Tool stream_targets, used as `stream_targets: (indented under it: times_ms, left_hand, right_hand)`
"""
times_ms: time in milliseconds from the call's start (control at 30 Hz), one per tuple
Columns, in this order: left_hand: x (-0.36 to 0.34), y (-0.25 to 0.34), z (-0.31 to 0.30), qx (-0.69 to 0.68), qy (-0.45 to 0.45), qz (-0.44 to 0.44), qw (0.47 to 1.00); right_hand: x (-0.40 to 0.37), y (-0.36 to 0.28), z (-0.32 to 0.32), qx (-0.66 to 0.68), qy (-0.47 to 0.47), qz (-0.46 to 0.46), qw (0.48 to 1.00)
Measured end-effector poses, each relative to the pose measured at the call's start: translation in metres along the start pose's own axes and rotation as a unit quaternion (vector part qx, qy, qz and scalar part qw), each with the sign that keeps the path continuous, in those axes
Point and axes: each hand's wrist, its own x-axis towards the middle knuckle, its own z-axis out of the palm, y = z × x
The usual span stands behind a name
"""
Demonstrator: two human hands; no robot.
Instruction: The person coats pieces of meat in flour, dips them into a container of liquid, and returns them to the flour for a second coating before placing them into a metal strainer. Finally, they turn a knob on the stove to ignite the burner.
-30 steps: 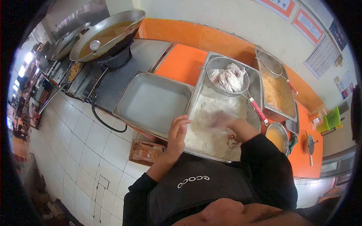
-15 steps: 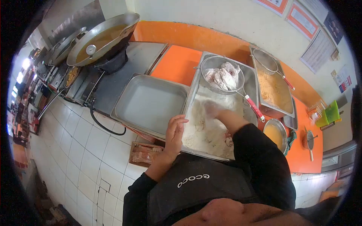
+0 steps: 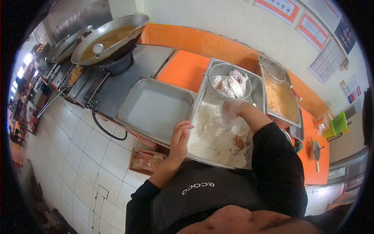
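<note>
My left hand [image 3: 180,138] rests at the left rim of a deep metal pan [image 3: 191,113] of white flour [image 3: 210,130], its fingers stretched out and holding nothing. In the same pan, my right hand [image 3: 233,111] wears a clear plastic glove and hovers low over the flour. Motion blur hides what its fingers are doing. Just behind that hand, a wire strainer [image 3: 249,91] sits across the pan and carries floured pieces of meat [image 3: 230,84]. A partly coated brownish piece of meat [image 3: 238,143] lies in the flour near the front right.
Left of the flour stands a shallow metal tray [image 3: 156,105]. A wok of oil [image 3: 111,43] with a dial thermometer [image 3: 98,48] is farther left. On the right are a pan of yellowish crumbs [image 3: 278,97], a second strainer [image 3: 272,70] and a green container [image 3: 338,124].
My right hand has lifted and shifted right and back toward the strainer. The brownish piece of meat at the front shows more. My left hand stays at the rim; the view has shifted slightly.
</note>
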Motion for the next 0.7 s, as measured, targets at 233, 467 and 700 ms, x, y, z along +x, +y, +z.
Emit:
stream_targets:
  times_ms: [233, 467, 700]
  left_hand:
    - [0.001, 0.001, 0.000, -0.006, 0.005, 0.006, 1.000]
    - [0.001, 0.004, 0.001, 0.005, 0.000, -0.003, 1.000]
    - [0.001, 0.003, 0.000, 0.001, -0.007, 0.001, 1.000]
  right_hand:
    - [-0.066, -0.008, -0.043, 0.032, 0.133, 0.124, 0.983]
    - [-0.067, 0.041, -0.072, 0.030, 0.406, 0.288, 0.867]
    - [-0.052, 0.007, 0.026, 0.198, 0.247, 0.197, 0.928]
